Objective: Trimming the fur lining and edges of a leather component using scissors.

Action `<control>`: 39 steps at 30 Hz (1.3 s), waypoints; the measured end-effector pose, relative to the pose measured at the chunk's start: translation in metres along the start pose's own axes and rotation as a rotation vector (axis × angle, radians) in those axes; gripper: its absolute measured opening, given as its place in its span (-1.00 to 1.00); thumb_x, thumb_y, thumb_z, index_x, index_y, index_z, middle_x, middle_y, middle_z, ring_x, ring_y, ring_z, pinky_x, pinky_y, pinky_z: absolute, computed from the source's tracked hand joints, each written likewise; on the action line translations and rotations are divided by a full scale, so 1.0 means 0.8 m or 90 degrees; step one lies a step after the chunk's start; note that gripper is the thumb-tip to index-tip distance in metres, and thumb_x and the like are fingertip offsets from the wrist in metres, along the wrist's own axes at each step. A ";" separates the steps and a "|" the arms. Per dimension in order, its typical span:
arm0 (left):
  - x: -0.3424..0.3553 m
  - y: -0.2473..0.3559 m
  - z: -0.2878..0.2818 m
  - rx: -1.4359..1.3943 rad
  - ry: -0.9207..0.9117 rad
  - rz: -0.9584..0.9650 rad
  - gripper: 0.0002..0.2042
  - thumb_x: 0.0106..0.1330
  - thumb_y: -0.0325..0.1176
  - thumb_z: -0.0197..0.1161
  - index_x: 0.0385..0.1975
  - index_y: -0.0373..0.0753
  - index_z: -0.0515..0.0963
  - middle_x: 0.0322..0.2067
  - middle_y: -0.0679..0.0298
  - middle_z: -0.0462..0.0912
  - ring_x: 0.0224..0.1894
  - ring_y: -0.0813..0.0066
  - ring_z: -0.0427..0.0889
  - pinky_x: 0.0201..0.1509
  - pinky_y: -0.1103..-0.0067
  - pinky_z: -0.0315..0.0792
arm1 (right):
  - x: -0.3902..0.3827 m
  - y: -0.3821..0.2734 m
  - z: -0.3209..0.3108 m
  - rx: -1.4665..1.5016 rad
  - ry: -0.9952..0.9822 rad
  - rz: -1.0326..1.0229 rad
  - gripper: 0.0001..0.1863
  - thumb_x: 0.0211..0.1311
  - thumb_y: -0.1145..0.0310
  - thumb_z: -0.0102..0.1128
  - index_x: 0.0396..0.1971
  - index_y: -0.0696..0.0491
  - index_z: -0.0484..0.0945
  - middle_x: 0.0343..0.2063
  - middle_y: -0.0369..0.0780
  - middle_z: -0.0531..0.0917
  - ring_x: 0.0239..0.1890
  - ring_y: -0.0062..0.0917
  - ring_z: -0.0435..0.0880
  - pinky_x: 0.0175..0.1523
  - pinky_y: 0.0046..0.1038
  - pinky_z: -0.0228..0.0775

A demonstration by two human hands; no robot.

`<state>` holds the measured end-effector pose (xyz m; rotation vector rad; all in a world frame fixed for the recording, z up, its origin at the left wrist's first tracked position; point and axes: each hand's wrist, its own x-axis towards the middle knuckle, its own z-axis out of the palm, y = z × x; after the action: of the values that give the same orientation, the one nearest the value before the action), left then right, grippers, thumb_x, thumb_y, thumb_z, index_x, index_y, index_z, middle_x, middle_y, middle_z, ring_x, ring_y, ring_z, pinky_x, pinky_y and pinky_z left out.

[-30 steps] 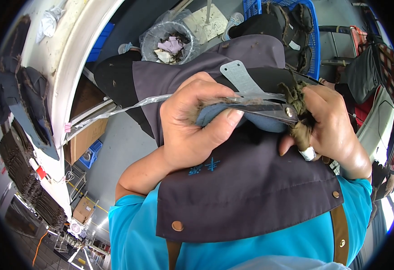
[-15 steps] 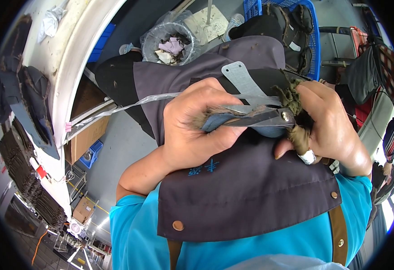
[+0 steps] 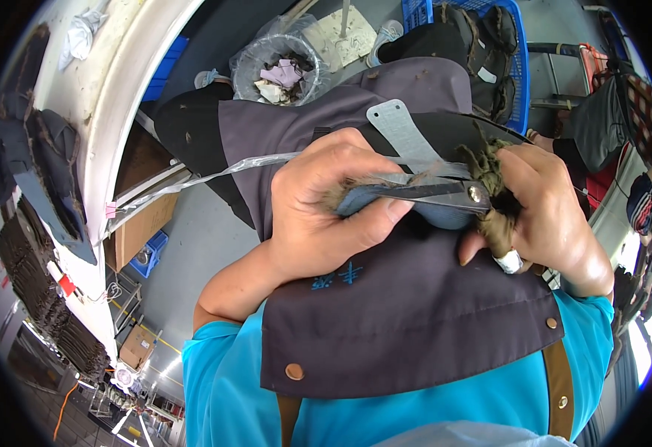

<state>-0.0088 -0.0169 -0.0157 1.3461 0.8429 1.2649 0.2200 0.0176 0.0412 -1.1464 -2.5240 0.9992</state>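
My left hand (image 3: 322,197) pinches a blue-grey piece of material (image 3: 357,200) with brown fur along its edge, thumb towards me and fingers curled behind. In my right hand (image 3: 553,205) is a pair of scissors (image 3: 473,195), its handles wrapped in olive-green cloth (image 3: 497,229) with a white patch at the lower end. The blades lie along the furry piece and reach close to my left thumb. Fingers and fur partly hide how wide they stand apart. A pale grey strip with two holes (image 3: 402,132) sticks out beyond the blades, its lower end hidden.
A dark apron (image 3: 415,328) covers my lap. Ahead stands a plastic-lined bin (image 3: 247,74) with scraps, and right of it a blue crate (image 3: 521,74) of dark pieces. On the left, a white table (image 3: 91,149) bears more dark pieces. A twisted clear plastic strip (image 3: 229,170) stretches leftward.
My right hand and the scissors have shifted slightly to the right, and the blades have changed angle a little. My left thumb shows more of its tip; the left grip stays in place.
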 end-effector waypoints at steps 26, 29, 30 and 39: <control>0.009 0.006 -0.007 -0.040 -0.021 0.005 -0.81 -0.08 -0.62 0.26 -0.40 -0.39 0.53 -0.52 0.24 0.52 -0.50 0.58 0.46 -0.46 0.70 0.31 | 0.008 0.005 -0.002 0.108 -0.012 -0.021 -0.72 -0.27 0.43 0.27 -0.60 0.23 0.34 -0.64 -0.02 0.43 -0.56 -0.07 0.44 -0.48 -0.28 0.29; 0.009 0.005 -0.005 -0.039 -0.017 0.008 -0.81 -0.08 -0.62 0.26 -0.40 -0.39 0.53 -0.52 0.23 0.53 -0.51 0.58 0.46 -0.46 0.70 0.31 | 0.005 0.006 -0.001 0.150 -0.024 0.010 -0.73 -0.28 0.44 0.25 -0.61 0.22 0.33 -0.64 -0.01 0.43 -0.55 -0.07 0.44 -0.48 -0.28 0.30; 0.009 0.005 -0.005 -0.039 -0.016 0.007 -0.81 -0.08 -0.62 0.26 -0.40 -0.39 0.53 -0.52 0.23 0.53 -0.51 0.58 0.46 -0.46 0.70 0.31 | 0.004 0.006 -0.002 0.131 -0.021 0.006 -0.73 -0.29 0.45 0.25 -0.62 0.22 0.33 -0.65 -0.02 0.43 -0.56 -0.07 0.44 -0.48 -0.29 0.30; 0.012 0.009 -0.008 -0.015 -0.041 -0.029 -0.83 -0.06 -0.61 0.25 -0.41 -0.39 0.54 -0.54 0.25 0.51 -0.50 0.61 0.45 -0.48 0.71 0.27 | 0.000 0.010 -0.006 0.119 -0.030 -0.001 -0.76 -0.31 0.48 0.22 -0.66 0.22 0.32 -0.70 -0.04 0.40 -0.62 -0.11 0.42 -0.54 -0.33 0.26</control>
<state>-0.0144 -0.0080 -0.0075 1.3342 0.8069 1.1878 0.2266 0.0241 0.0393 -1.0785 -2.4047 1.2438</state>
